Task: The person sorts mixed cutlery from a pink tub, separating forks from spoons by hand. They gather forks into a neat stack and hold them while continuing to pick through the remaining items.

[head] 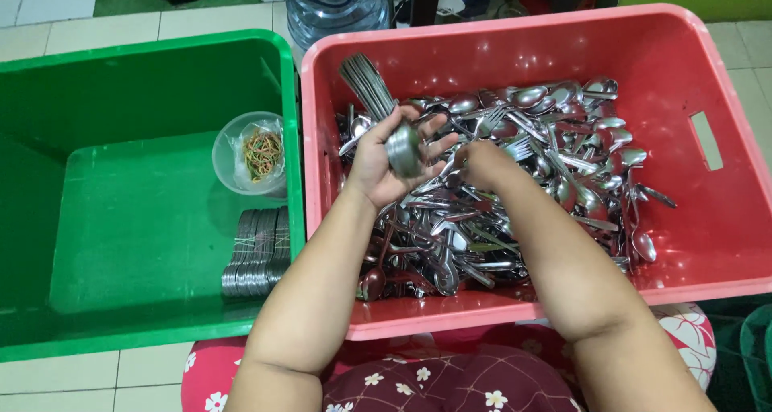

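Note:
My left hand grips a stacked bunch of steel spoons, handles fanning up and back, bowls nested in my palm. My right hand is just right of it, fingers curled down into the loose pile of spoons and forks in the red plastic crate. Whether the right fingers hold a piece is hidden. Both hands hover over the crate's left half.
A green crate stands on the left, holding a clear cup of rubber bands and bundled spoons on its floor. A large water bottle stands behind on the tiled floor. My floral-clothed lap is below.

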